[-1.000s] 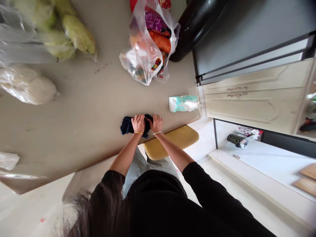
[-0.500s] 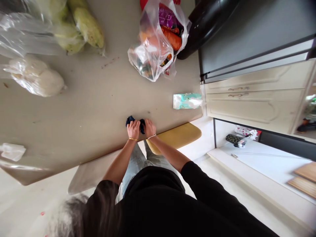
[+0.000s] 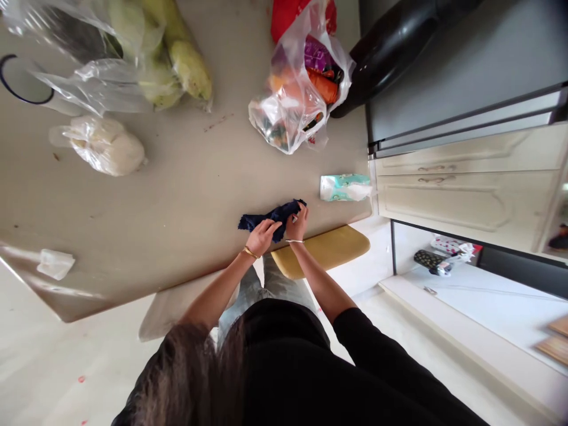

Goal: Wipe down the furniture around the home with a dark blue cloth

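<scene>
Head view: left hand [image 3: 262,236] has its fingers together, bent slightly, on the near edge of the dark blue cloth [image 3: 280,213]; whether they pinch or only press cannot be told. Right hand [image 3: 298,222] is curled closed around the cloth's right end. Cloth position: on the tabletop [image 3: 186,201], directly forward of both hands and touching both; long axis left to right, right end slightly farther away. Neither hand is nearer. Beyond, right: tissue pack [image 3: 345,187], print illegible. Farther: carrier bag [image 3: 290,112] containing a purple packet [image 3: 318,56]; lettering unreadable.

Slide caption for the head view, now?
Left hand and right hand handle a dark blue cloth over the table, near a teal-and-white packet.
</scene>
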